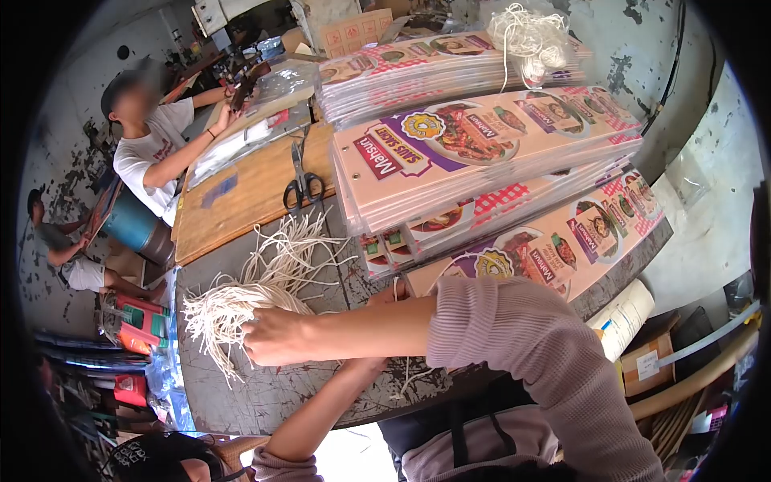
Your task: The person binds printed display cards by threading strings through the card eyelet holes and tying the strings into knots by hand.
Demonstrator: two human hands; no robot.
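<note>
My right hand (277,337) reaches across to the left and is closed at the edge of a bundle of cut white cords (213,309). Under that forearm, my left hand (389,295) is mostly hidden. Its visible fingers are bent at the left corner of a printed "Mahsun" banner (590,229), pinching there as far as I can see. More cords (293,253) fan out toward the scissors (303,181), which lie with black handles toward me. A few loose cord ends (411,376) rest on the table by my left wrist.
Thick stacks of plastic-covered printed banners (482,136) rise behind the front one. A tangled ball of white cord (530,40) sits on top. At the left, a wooden board (241,197) lies on the worn grey table (241,406). A co-worker (157,149) handles material beyond it; another person (68,249) sits farther back.
</note>
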